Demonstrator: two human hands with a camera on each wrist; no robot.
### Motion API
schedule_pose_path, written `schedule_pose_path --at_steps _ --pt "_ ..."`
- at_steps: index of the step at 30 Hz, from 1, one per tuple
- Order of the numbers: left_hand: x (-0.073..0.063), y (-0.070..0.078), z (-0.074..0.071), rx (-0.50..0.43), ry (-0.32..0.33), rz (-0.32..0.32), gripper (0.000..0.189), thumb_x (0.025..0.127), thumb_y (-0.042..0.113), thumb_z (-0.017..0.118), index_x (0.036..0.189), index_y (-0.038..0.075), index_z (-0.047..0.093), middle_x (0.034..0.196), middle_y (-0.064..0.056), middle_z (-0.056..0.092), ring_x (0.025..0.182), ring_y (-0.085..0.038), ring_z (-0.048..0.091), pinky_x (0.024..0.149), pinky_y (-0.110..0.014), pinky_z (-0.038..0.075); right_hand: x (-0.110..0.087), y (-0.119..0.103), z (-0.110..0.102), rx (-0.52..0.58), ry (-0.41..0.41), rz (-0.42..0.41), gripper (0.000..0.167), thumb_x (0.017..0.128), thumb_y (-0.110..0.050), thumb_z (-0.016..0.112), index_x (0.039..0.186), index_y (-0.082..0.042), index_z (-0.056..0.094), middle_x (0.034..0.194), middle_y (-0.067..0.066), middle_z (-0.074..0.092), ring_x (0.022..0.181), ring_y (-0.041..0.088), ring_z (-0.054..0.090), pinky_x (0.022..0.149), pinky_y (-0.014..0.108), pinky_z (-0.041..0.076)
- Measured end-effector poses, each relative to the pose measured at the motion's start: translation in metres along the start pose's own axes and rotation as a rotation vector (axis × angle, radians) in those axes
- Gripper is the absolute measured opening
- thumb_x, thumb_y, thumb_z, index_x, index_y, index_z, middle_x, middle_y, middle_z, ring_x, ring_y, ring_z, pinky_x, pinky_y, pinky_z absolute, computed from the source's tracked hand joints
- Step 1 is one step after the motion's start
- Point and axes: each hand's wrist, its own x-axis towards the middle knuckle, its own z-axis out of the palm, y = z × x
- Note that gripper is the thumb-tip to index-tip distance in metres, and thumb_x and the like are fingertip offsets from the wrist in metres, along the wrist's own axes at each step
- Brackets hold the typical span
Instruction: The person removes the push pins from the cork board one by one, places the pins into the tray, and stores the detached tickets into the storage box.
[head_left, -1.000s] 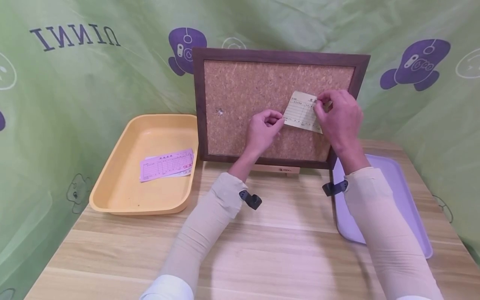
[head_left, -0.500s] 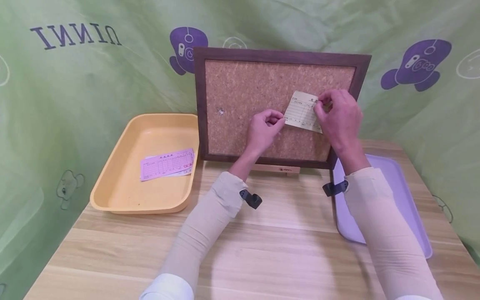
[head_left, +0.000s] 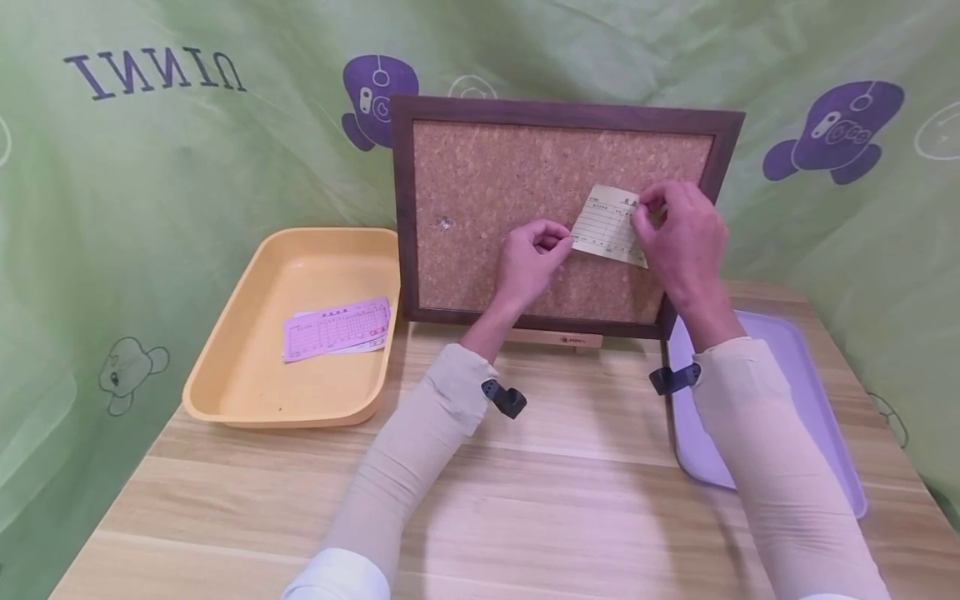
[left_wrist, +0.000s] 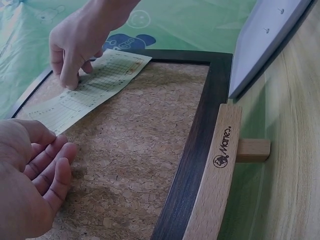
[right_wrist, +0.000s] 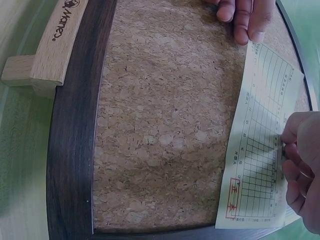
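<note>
A pale yellow printed receipt slip (head_left: 609, 223) lies tilted against the cork board (head_left: 495, 175), which stands upright in a dark wooden frame. My left hand (head_left: 528, 260) pinches the slip's lower left corner between thumb and forefinger; the other fingers are curled. At the slip's upper edge, near its middle, my right hand (head_left: 684, 237) holds its fingertips together against the paper. They pinch what looks like a small pin, mostly hidden by the fingers. In the right wrist view a red stamp shows at the far end of the slip (right_wrist: 260, 150).
A yellow tray (head_left: 225, 367) at the left holds a pink slip (head_left: 333, 329) over a paler one. At the right lies a purple tray (head_left: 817, 417), with small pins (left_wrist: 267, 31) in it. A wooden foot (left_wrist: 225, 150) supports the board on the table (head_left: 525, 517).
The whole head view has shifted slightly. Both hands keep their places on the slip, with hardly any visible movement.
</note>
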Motion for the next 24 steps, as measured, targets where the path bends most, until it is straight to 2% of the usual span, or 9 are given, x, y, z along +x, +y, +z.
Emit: schedule_pose_path --at_steps 8,24 --pt "-0.0021 -0.0016 0.0004 0.009 -0.002 0.006 0.007 0.093 0.005 0.077 0.099 0.001 0.075 0.081 -0.002 0.07 0.062 -0.017 0.064 0.053 -0.025 0.053 -0.0032 0.0018 -0.0004 -0.008 -0.016 -0.001 0.013 0.096 -0.008 0.061 0.103 0.001 0.068 0.098 0.018 0.069 0.086 0.035 0.063 0.069 0.046 0.046" --pt "-0.0037 -0.0008 0.0 -0.03 0.001 0.006 0.006 0.093 0.003 0.076 0.099 0.0 0.074 0.082 -0.004 0.07 0.063 -0.022 0.066 0.054 -0.027 0.055 -0.0054 0.0037 0.0012 0.005 0.014 -0.046 0.01 0.095 -0.006 0.062 0.101 0.001 0.067 0.099 0.018 0.068 0.087 0.035 0.062 0.068 0.047 0.046"
